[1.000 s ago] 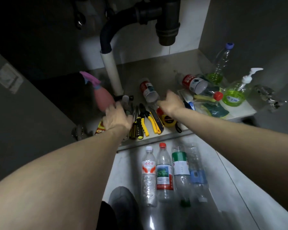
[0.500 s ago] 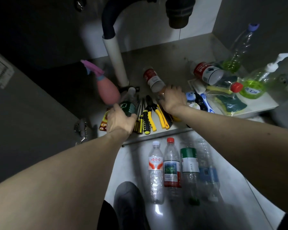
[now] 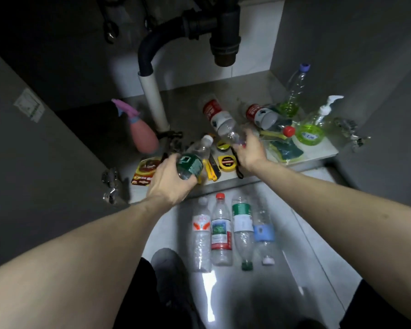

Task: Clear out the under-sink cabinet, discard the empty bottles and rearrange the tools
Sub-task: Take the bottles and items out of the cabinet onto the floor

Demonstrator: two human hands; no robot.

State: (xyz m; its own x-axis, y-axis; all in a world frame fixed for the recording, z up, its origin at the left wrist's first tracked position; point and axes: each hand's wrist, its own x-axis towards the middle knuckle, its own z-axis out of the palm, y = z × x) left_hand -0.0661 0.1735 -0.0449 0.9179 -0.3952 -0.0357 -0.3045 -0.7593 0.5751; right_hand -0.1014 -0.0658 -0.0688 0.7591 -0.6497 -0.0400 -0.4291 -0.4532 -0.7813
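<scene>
1. The left hand (image 3: pixel 170 184) is closed around the base of a clear bottle with a dark green label (image 3: pixel 193 160), holding it tilted above the cabinet's front edge, white cap pointing away from the person.
2. The right hand (image 3: pixel 248 151) grips a clear bottle with a red-and-white label (image 3: pixel 220 118) by its neck end, the bottle angled up and back into the cabinet.
3. Between and just under the two hands, a yellow tape measure (image 3: pixel 226 161) and yellow-handled tools (image 3: pixel 210 170) lie on the cabinet floor (image 3: pixel 183 103).
4. A pink spray bottle (image 3: pixel 142 136) stands left of the white drain pipe (image 3: pixel 153 100).
5. On the right side of the cabinet lie another red-labelled bottle (image 3: pixel 261 115), a packet of sponges (image 3: pixel 284 148), a pump bottle with green liquid (image 3: pixel 312 130) and a tall bottle with a purple cap (image 3: pixel 296 89).
6. Four empty bottles (image 3: pixel 233 231) lie side by side on the tiled floor (image 3: pixel 294 257) in front of the cabinet.
</scene>
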